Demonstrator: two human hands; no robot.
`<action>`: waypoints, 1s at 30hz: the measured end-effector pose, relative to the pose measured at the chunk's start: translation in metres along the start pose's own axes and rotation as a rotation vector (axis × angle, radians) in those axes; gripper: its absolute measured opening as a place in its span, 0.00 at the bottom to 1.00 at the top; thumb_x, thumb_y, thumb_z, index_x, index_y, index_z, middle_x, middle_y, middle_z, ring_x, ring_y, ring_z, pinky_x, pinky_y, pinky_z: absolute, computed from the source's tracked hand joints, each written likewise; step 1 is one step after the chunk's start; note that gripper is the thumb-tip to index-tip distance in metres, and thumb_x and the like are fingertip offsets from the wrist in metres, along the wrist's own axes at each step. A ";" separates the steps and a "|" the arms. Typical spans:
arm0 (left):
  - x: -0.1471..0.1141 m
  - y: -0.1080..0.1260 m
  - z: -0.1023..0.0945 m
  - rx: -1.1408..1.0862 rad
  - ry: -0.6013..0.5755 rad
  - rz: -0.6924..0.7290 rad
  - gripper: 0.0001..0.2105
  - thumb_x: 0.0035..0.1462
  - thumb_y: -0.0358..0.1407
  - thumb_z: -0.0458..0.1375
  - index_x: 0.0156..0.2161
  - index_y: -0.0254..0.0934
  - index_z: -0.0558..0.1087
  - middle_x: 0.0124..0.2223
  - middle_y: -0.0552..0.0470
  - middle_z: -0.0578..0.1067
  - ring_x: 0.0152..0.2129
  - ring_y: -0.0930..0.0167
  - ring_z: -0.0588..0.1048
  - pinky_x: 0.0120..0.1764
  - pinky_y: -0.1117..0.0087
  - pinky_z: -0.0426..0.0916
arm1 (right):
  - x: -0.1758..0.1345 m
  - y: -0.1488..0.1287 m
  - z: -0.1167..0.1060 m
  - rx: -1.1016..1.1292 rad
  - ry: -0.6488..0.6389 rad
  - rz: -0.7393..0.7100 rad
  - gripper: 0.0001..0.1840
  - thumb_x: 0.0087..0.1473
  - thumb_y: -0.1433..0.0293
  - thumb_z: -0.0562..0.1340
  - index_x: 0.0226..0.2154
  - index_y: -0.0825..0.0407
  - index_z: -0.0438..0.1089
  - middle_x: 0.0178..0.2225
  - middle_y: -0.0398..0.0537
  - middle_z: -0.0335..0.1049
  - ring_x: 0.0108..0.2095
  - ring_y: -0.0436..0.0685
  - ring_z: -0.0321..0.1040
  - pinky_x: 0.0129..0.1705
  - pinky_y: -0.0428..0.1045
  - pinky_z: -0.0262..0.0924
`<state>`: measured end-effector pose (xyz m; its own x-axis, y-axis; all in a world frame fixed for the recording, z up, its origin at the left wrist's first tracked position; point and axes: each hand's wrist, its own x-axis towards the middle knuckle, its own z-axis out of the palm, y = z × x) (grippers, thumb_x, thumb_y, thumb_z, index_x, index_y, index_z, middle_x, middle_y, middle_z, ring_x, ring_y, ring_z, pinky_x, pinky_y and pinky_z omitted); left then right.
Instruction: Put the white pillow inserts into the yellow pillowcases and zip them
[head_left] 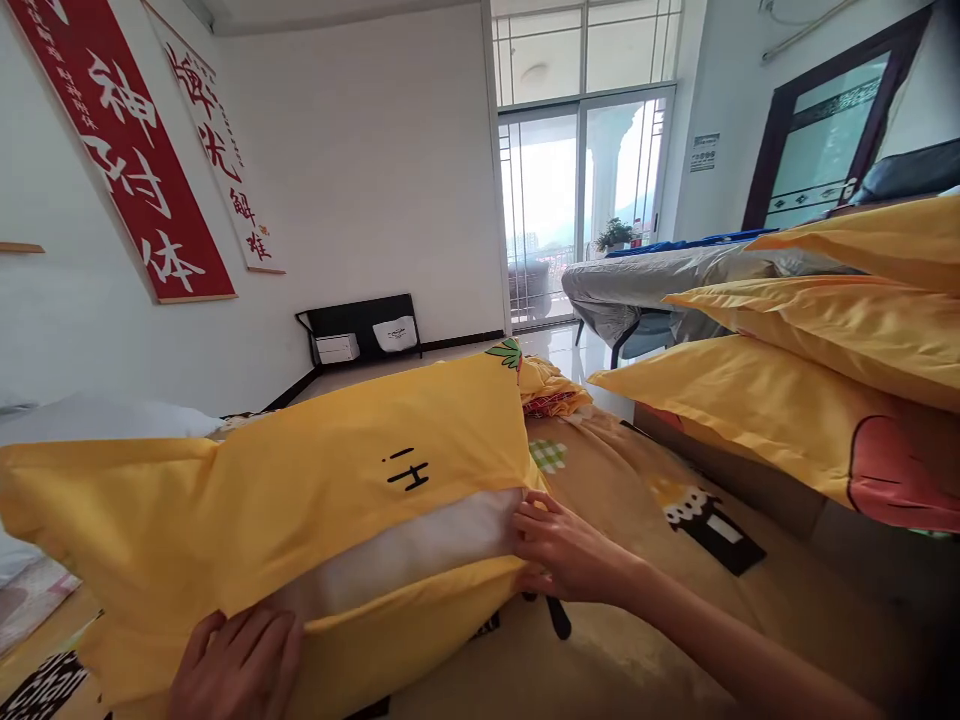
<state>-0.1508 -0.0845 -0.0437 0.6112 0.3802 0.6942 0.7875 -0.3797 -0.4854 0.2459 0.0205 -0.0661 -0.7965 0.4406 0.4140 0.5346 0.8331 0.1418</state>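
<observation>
A yellow pillowcase (300, 450) with "Hi" printed on it lies in front of me, around a white pillow (420, 545). The pillow shows through the long opening along the near side. My right hand (562, 550) pinches the pillowcase at the right end of that opening. At the left end of the opening, my left hand (236, 665) is closed on the pillowcase edge, with its fingertips hidden in the fabric.
The pillowcase rests on a brown patterned blanket (615, 640). At the right, yellow pillows (772, 400) are stacked on a brown box-like support. Bunched yellow fabric (551, 380) lies behind the pillowcase, and a white pillow (112, 415) at the left. A covered table (660, 275) stands farther back.
</observation>
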 end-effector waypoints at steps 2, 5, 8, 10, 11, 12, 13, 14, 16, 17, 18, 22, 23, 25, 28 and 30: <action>0.038 0.019 -0.006 -0.171 -0.033 -0.042 0.07 0.60 0.28 0.51 0.37 0.37 0.71 0.33 0.51 0.75 0.31 0.70 0.72 0.38 0.67 0.61 | -0.005 -0.003 -0.006 0.008 -0.075 0.003 0.11 0.56 0.60 0.62 0.32 0.50 0.69 0.36 0.45 0.69 0.43 0.55 0.61 0.56 0.53 0.44; 0.103 0.054 0.003 -0.558 -0.277 -0.010 0.10 0.59 0.26 0.49 0.40 0.39 0.71 0.37 0.53 0.74 0.32 0.74 0.72 0.35 0.74 0.64 | -0.008 -0.007 -0.011 0.006 -0.177 0.024 0.06 0.54 0.65 0.63 0.34 0.51 0.69 0.36 0.46 0.71 0.45 0.57 0.62 0.56 0.55 0.44; 0.159 0.091 0.040 -0.782 -0.547 0.157 0.14 0.56 0.22 0.49 0.39 0.40 0.73 0.42 0.56 0.75 0.36 0.76 0.74 0.38 0.77 0.66 | -0.010 -0.012 -0.015 -0.007 -0.222 0.016 0.10 0.53 0.68 0.63 0.39 0.51 0.69 0.39 0.47 0.73 0.46 0.59 0.63 0.56 0.57 0.44; 0.183 0.113 0.072 -0.747 -0.636 0.273 0.10 0.54 0.23 0.52 0.35 0.35 0.74 0.42 0.51 0.76 0.36 0.72 0.74 0.36 0.75 0.67 | -0.014 -0.016 -0.017 -0.013 -0.217 0.011 0.12 0.53 0.71 0.62 0.43 0.50 0.68 0.41 0.48 0.73 0.48 0.59 0.63 0.55 0.57 0.45; 0.190 0.123 0.087 -0.747 -0.646 0.286 0.08 0.55 0.24 0.53 0.34 0.34 0.74 0.41 0.50 0.77 0.33 0.72 0.75 0.35 0.75 0.67 | -0.017 -0.018 -0.017 -0.017 -0.212 0.027 0.12 0.54 0.71 0.62 0.43 0.50 0.68 0.41 0.48 0.73 0.48 0.59 0.63 0.54 0.56 0.45; 0.193 0.130 0.100 -0.753 -0.645 0.301 0.08 0.56 0.25 0.53 0.34 0.33 0.74 0.39 0.49 0.77 0.33 0.73 0.74 0.35 0.75 0.67 | -0.021 -0.020 -0.018 -0.026 -0.208 0.059 0.11 0.54 0.71 0.61 0.42 0.50 0.68 0.40 0.48 0.73 0.48 0.59 0.63 0.54 0.57 0.46; 0.194 0.135 0.111 -0.770 -0.630 0.311 0.08 0.57 0.26 0.52 0.36 0.33 0.74 0.40 0.48 0.77 0.34 0.73 0.74 0.37 0.75 0.67 | -0.026 -0.021 -0.018 -0.037 -0.205 0.100 0.09 0.54 0.71 0.61 0.40 0.51 0.68 0.39 0.48 0.73 0.47 0.59 0.64 0.53 0.57 0.46; 0.191 0.138 0.119 -0.796 -0.600 0.322 0.09 0.59 0.28 0.52 0.41 0.33 0.73 0.43 0.48 0.76 0.38 0.72 0.74 0.41 0.75 0.67 | -0.031 -0.023 -0.019 -0.048 -0.204 0.138 0.07 0.54 0.70 0.62 0.39 0.51 0.68 0.38 0.48 0.73 0.47 0.59 0.64 0.53 0.57 0.46; 0.179 0.137 0.127 -0.818 -0.517 0.358 0.14 0.61 0.31 0.50 0.51 0.34 0.69 0.54 0.46 0.72 0.50 0.70 0.70 0.52 0.72 0.63 | -0.040 -0.025 -0.021 -0.074 -0.206 0.182 0.05 0.55 0.70 0.61 0.37 0.52 0.68 0.36 0.48 0.72 0.45 0.58 0.65 0.53 0.56 0.46; 0.172 0.133 0.129 -0.803 -0.482 0.366 0.16 0.62 0.32 0.50 0.54 0.35 0.66 0.57 0.45 0.69 0.54 0.68 0.67 0.55 0.70 0.60 | -0.043 -0.025 -0.022 -0.088 -0.210 0.180 0.04 0.56 0.71 0.60 0.36 0.52 0.68 0.36 0.48 0.71 0.44 0.57 0.65 0.52 0.56 0.46; 0.165 0.129 0.129 -0.772 -0.459 0.364 0.17 0.62 0.31 0.50 0.56 0.35 0.65 0.59 0.45 0.67 0.56 0.67 0.65 0.57 0.68 0.58 | -0.045 -0.026 -0.024 -0.102 -0.218 0.166 0.03 0.58 0.72 0.58 0.36 0.52 0.67 0.35 0.48 0.70 0.43 0.57 0.65 0.51 0.55 0.47; 0.154 0.118 0.122 -0.549 -0.477 0.241 0.17 0.60 0.27 0.49 0.53 0.34 0.69 0.56 0.45 0.71 0.54 0.64 0.67 0.55 0.66 0.59 | -0.044 -0.027 -0.030 -0.148 -0.251 0.108 0.08 0.60 0.75 0.53 0.31 0.52 0.65 0.32 0.47 0.69 0.41 0.56 0.63 0.46 0.53 0.48; 0.156 0.121 0.119 -0.502 -0.487 0.215 0.17 0.60 0.26 0.48 0.53 0.31 0.69 0.55 0.42 0.72 0.53 0.63 0.67 0.55 0.65 0.59 | -0.042 -0.028 -0.031 -0.154 -0.254 0.095 0.08 0.60 0.76 0.53 0.31 0.52 0.65 0.32 0.47 0.69 0.41 0.56 0.63 0.46 0.53 0.48; 0.165 0.133 0.118 -0.451 -0.510 0.212 0.17 0.59 0.24 0.47 0.51 0.25 0.69 0.52 0.35 0.72 0.51 0.59 0.68 0.53 0.62 0.61 | -0.040 -0.029 -0.034 -0.167 -0.260 0.073 0.08 0.59 0.77 0.54 0.31 0.52 0.65 0.32 0.47 0.69 0.41 0.56 0.62 0.47 0.53 0.48; 0.183 0.164 0.126 -0.501 -0.540 0.325 0.13 0.59 0.24 0.49 0.44 0.25 0.73 0.47 0.35 0.75 0.47 0.59 0.71 0.49 0.61 0.64 | -0.040 -0.032 -0.038 -0.193 -0.272 0.043 0.08 0.58 0.78 0.55 0.31 0.52 0.66 0.31 0.47 0.70 0.41 0.56 0.62 0.47 0.53 0.48; 0.192 0.184 0.136 -0.573 -0.558 0.415 0.08 0.60 0.27 0.52 0.37 0.30 0.74 0.41 0.43 0.76 0.43 0.64 0.73 0.48 0.63 0.67 | -0.043 -0.034 -0.040 -0.204 -0.280 0.030 0.08 0.58 0.77 0.55 0.31 0.52 0.67 0.30 0.47 0.70 0.40 0.56 0.62 0.47 0.53 0.49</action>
<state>0.1226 0.0331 -0.0721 0.9046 0.4166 0.0903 0.4262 -0.8830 -0.1964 0.2734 -0.0403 -0.0532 -0.8111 0.5620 0.1621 0.5819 0.7470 0.3217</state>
